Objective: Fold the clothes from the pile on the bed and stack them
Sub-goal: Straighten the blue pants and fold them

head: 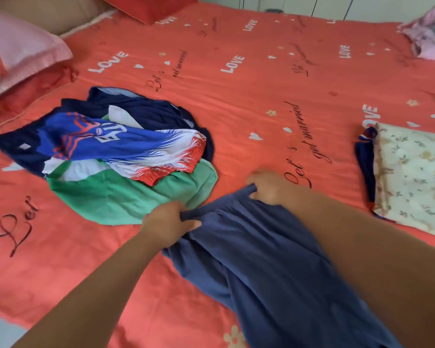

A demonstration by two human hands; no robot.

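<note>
Clothes sit in a loose pile (126, 156) on the left half of a coral-red bedspread (249, 96), which is printed again and again with "LOVE" in white capitals, "Let's get married" in dark script, and small white hearts and flowers. Nearest the camera, a navy garment (274, 272) lies stretched over the bedspread from the bottom edge of the view up to the person's hands, just beside the pile. In the pile, a green garment (126, 197) lies at the bottom with a blue jersey (111, 141) patterned in red and white across it; the jersey's white lettering is upside down and cannot be read in full. At right, well apart from the pile, a folded floral cloth (412, 177) rests on a dark blue item (364, 162). A pink pillow (18, 54) and a red pillow (151, 6) line the far left, and a pinkish bundle (430, 38) sits in the far right corner. The left hand (166, 222) pinches the navy garment's gathered top edge between thumb and fingers; the right hand (271, 187) curls its fingers over the same edge.
</note>
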